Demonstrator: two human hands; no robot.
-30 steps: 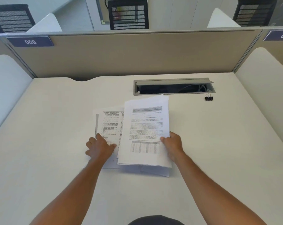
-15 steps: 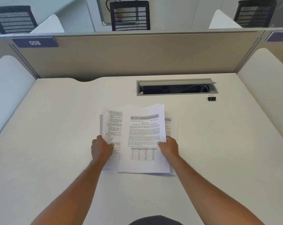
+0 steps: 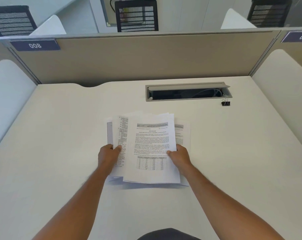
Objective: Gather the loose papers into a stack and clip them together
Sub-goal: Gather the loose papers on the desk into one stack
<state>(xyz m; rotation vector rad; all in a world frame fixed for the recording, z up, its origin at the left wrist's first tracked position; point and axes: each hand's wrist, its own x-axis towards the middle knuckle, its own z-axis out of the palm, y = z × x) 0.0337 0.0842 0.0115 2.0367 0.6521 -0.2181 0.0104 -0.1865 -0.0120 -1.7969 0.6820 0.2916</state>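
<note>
Several printed white papers (image 3: 152, 141) form an uneven, fanned pile in the middle of the desk, lifted slightly off it, with a shadow under the near edge. The top sheet carries text and a small table. My left hand (image 3: 109, 155) grips the pile's left side and my right hand (image 3: 178, 155) grips its right side, thumbs on top. Sheets stick out on the left and right behind the top page. A small black binder clip (image 3: 225, 103) lies alone on the desk at the far right, well away from both hands.
The cream desk (image 3: 60, 153) has an open grey cable tray (image 3: 188, 91) set into it beyond the papers, cables inside. Beige partition panels (image 3: 129, 58) wall the back, and white rounded dividers stand at both sides. Black mesh chairs are beyond the partition.
My left hand has gone from lying flat on the left sheets to gripping them. Both hands have drawn the sheets closer together and raised the pile off the desk.
</note>
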